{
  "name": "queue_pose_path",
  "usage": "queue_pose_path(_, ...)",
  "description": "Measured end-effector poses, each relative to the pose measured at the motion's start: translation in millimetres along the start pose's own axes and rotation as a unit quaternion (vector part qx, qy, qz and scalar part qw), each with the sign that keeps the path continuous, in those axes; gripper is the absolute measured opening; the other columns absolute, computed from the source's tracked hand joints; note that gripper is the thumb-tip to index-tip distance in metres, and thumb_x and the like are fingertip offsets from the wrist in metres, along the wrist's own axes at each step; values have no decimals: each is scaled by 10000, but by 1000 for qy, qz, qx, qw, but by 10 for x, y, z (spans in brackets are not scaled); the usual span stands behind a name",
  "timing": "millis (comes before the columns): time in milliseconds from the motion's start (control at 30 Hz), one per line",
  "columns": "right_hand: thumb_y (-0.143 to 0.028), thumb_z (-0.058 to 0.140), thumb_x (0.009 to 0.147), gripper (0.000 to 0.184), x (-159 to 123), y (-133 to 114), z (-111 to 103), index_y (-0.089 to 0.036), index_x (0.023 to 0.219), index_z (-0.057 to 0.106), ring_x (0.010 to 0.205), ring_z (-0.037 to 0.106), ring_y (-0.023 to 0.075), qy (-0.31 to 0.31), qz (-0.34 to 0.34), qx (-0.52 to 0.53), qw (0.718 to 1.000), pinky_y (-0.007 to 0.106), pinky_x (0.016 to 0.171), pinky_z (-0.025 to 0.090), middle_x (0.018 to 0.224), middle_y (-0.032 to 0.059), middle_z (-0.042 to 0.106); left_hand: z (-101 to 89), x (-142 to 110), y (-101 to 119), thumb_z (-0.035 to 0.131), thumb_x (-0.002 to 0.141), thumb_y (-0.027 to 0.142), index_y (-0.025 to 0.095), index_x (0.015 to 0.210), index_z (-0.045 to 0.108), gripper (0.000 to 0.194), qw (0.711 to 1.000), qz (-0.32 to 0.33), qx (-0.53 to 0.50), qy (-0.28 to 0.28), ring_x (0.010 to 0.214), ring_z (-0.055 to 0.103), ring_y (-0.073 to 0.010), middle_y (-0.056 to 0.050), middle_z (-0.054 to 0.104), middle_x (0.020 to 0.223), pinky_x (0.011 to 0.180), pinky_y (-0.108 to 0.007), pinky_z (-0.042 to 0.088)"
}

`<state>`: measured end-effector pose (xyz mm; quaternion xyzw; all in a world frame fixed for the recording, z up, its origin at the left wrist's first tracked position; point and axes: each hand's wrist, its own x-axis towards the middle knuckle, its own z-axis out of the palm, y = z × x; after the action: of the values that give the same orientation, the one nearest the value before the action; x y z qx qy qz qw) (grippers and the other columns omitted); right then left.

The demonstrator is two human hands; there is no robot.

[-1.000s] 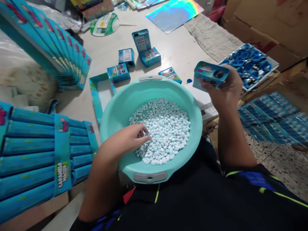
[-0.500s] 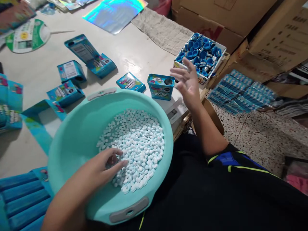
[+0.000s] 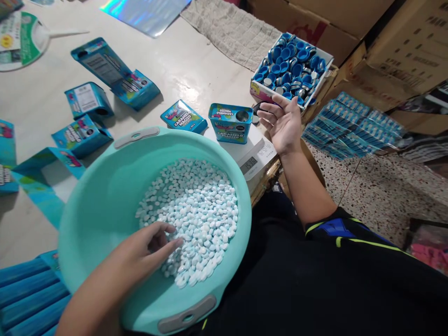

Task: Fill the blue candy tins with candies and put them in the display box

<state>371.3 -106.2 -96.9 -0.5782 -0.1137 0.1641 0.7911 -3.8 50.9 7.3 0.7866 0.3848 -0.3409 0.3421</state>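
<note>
I count one teal basin (image 3: 101, 224), way too many pale candies (image 3: 203, 219) in it to number, one white scale (image 3: 265, 151), and one blue container (image 3: 231, 126) upright on it. A second container (image 3: 184, 116) lies just past the basin. On my feed the left hand (image 3: 152, 249) is half curled over the candies; can't tell if it's pinching any. Right hand (image 3: 284, 126) is palm up, fingers loosely spread, near one carton (image 3: 262, 93) of blue caps (image 3: 290, 63). Both containers read "CARAMELO MACIZO"; scale digits are too blurry for me.
</note>
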Motion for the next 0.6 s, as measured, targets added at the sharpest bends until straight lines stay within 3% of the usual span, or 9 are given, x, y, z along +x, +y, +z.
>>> queue_pose_path(167,-903,446,845,704,-28,-1,3,-300,1111,694,989,768,201,5,13,26,1000,365,826,600,984,22,801,-6,-10,24,458,690,822,200,1089,587,751,1000,-8,1,4,864,642,-303,-54,664,863,812,-411,491)
queue_pose_path(400,-865,551,824,674,-46,5,34,-292,1143,703,920,746,192,16,8,20,1000,351,820,589,940,29,781,-5,12,36,446,689,818,189,1035,607,736,1000,-3,18,3,840,621,-288,-59,651,859,785,-398,473)
queue_pose_path(600,-781,519,877,599,-185,-38,55,-301,1204,665,1004,730,204,-30,-108,-89,990,393,911,580,1107,54,743,2,-43,62,488,730,781,192,955,641,649,999,37,11,13,772,589,-253,-40,625,787,717,-365,457)
